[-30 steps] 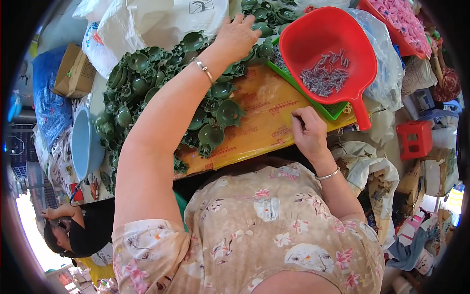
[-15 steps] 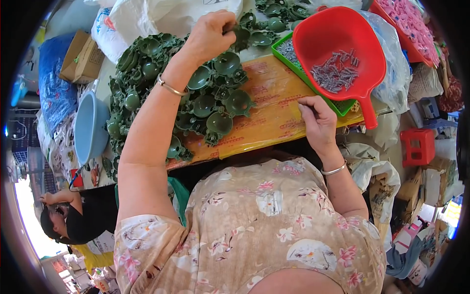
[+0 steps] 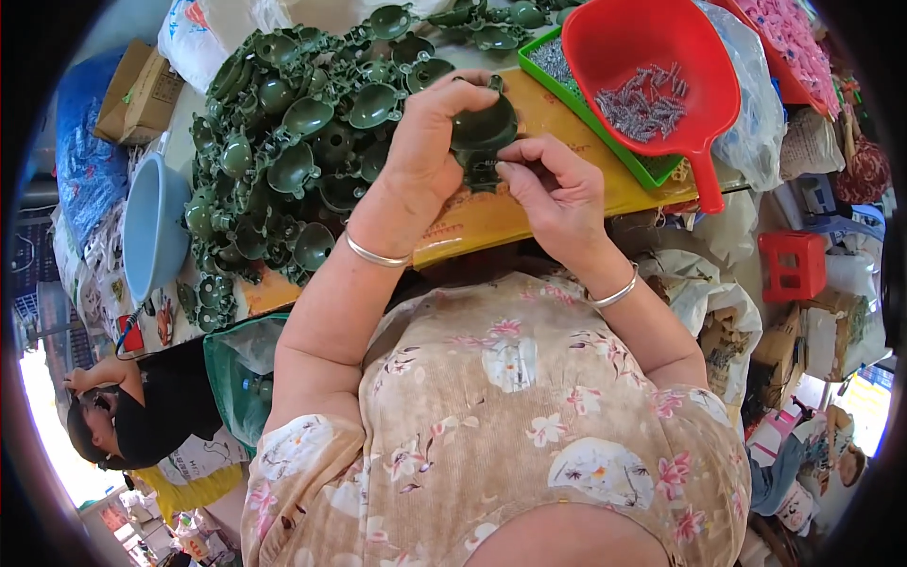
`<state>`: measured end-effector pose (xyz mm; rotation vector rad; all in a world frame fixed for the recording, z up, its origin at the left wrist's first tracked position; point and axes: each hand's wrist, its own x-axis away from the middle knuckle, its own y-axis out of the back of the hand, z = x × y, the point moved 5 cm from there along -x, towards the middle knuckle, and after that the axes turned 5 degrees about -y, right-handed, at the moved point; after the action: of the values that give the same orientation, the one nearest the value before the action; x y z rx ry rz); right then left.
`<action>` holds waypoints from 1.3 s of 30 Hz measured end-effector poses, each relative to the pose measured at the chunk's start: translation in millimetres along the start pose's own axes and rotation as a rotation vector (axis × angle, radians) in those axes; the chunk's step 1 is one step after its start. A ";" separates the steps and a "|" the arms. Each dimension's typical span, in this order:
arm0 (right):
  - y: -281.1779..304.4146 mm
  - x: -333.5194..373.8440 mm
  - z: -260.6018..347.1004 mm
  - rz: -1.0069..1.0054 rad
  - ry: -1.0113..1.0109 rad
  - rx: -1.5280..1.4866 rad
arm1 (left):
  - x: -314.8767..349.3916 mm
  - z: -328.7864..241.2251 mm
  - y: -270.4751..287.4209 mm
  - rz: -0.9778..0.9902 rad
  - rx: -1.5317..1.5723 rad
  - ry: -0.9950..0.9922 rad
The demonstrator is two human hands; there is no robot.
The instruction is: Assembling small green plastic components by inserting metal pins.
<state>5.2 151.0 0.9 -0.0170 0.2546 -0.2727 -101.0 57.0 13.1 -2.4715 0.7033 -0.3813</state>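
Observation:
My left hand (image 3: pixel 427 146) is closed around a dark green plastic part (image 3: pixel 487 125) with a round cupped bowl, held over the yellow-taped board. At the near end of that part, my right hand (image 3: pixel 563 194) has its thumb and forefinger pinched together. Whatever sits between those fingertips is too small to make out. Left of my hands spreads a large heap of similar green plastic parts (image 3: pixel 307 118). Small metal springs (image 3: pixel 647 106) lie in a red dustpan-shaped scoop (image 3: pixel 710 71) on my right, its handle pointing toward me.
Under the scoop is a green tray (image 3: pixel 652 175) holding more small metal pieces. A blue basin (image 3: pixel 156 227) stands at the left, near a cardboard box (image 3: pixel 142 99). A red stool (image 3: pixel 792 265) is off to the right. Another person (image 3: pixel 142 406) sits at the lower left.
My left hand has come back from the far side of the heap with a green part. My right hand has moved left and up to meet it.

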 end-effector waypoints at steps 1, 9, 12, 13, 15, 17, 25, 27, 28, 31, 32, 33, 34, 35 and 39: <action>1.0 2.0 -4.4 -0.020 -0.036 -0.022 | 1.9 7.4 -1.7 0.016 0.074 0.048; 4.0 11.2 9.2 -0.054 0.274 0.391 | 0.5 25.2 9.1 -0.029 0.180 0.106; 0.9 13.3 9.4 -0.067 0.346 0.454 | 3.7 24.5 4.4 -0.043 0.069 0.056; -1.0 14.0 8.9 -0.057 0.359 0.507 | 4.8 24.2 3.4 -0.062 0.030 0.040; -2.5 15.4 8.9 -0.047 0.369 0.560 | 7.3 23.4 0.8 -0.082 -0.010 0.027; -4.8 17.6 11.7 -0.015 0.402 0.678 | 10.0 20.5 -3.0 -0.062 -0.098 -0.026; 4.3 11.5 -6.1 0.034 0.214 0.425 | 10.6 25.3 -3.1 -0.049 -0.152 -0.049; 9.1 10.3 -12.6 0.034 -0.031 0.165 | 11.9 27.4 -2.4 -0.055 -0.031 0.009; 10.2 9.4 -10.8 0.031 -0.030 0.166 | 12.6 27.7 -3.0 -0.052 -0.032 0.010; 11.0 8.6 -0.1 0.037 0.148 0.345 | 13.2 29.3 -6.5 -0.021 -0.043 0.006; 11.7 7.7 -1.1 0.030 0.130 0.325 | 13.2 29.1 -7.0 -0.020 -0.087 -0.027; 11.7 7.1 -2.5 0.023 0.113 0.306 | 14.1 28.7 -7.5 -0.016 -0.131 -0.061; 13.1 5.2 -8.3 0.018 0.062 0.245 | 12.1 30.6 -7.8 -0.022 -0.112 -0.036; 13.8 5.0 -13.2 0.016 0.017 0.186 | 11.7 31.5 -6.4 -0.023 -0.135 -0.042; 15.0 8.1 -0.1 0.048 0.027 0.195 | 13.5 19.4 -10.7 -0.068 -0.085 0.037</action>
<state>16.8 163.3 -2.0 0.1854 0.2540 -0.2494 -77.8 65.4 4.9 -2.5792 0.6646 -0.4317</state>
